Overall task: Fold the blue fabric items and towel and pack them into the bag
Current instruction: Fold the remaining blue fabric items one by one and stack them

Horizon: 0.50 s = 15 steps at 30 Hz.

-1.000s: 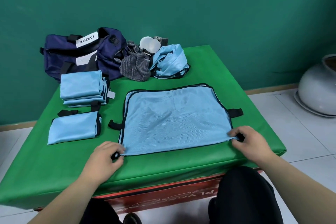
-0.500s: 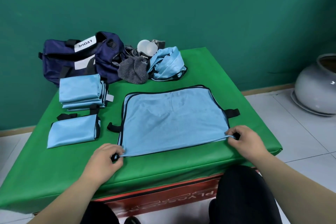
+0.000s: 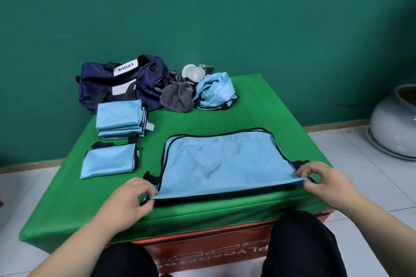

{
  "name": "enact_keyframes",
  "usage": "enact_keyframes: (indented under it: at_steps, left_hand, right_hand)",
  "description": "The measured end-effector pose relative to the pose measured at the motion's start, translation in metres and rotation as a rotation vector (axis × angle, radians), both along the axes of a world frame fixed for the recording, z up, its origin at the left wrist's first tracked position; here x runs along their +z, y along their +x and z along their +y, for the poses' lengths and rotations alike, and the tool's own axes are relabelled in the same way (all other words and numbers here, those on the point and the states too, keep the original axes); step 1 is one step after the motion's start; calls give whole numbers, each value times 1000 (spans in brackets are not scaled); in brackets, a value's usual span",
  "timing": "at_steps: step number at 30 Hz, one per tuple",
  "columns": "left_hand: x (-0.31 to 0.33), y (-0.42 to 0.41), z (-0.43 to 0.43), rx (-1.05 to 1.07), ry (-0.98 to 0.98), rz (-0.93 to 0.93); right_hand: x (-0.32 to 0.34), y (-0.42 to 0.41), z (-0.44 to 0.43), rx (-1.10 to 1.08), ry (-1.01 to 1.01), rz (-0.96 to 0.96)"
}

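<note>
The flat blue fabric item [image 3: 225, 164] lay spread on the green worktop [image 3: 258, 108], its near edge raised slightly. The left hand [image 3: 132, 200] pinched the near-left corner with curled fingers [image 3: 149, 189], and the right hand [image 3: 324, 184] pinched the near-right corner, each corner hidden inside the grip. Behind sat a folded stack [image 3: 120, 118] and a single folded piece [image 3: 109, 164]. The navy bag [image 3: 121, 83] stood at the back-left edge, its opening hard to make out. A grey striped cloth [image 3: 177, 96] partly covered a white rounded object [image 3: 192, 72] beside a crumpled blue piece [image 3: 216, 92]. A pale pot [image 3: 396, 123] was cut off at the right.
</note>
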<state>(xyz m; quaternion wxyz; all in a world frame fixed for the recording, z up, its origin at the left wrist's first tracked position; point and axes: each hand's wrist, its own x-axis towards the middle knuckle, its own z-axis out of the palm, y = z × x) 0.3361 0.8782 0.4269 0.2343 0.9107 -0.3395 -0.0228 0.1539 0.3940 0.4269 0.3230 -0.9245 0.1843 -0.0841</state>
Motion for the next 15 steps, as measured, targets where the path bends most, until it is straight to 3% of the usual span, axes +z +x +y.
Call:
enact_keyframes:
  at_steps: [7,15]
  left_hand:
    - [23,10,-4,-39,-10,13]
    - [30,78,-36,-2,83,-31]
  right_hand:
    - [18,14,-8,-1,48,-19]
    - [25,84,-26,-24,46,91]
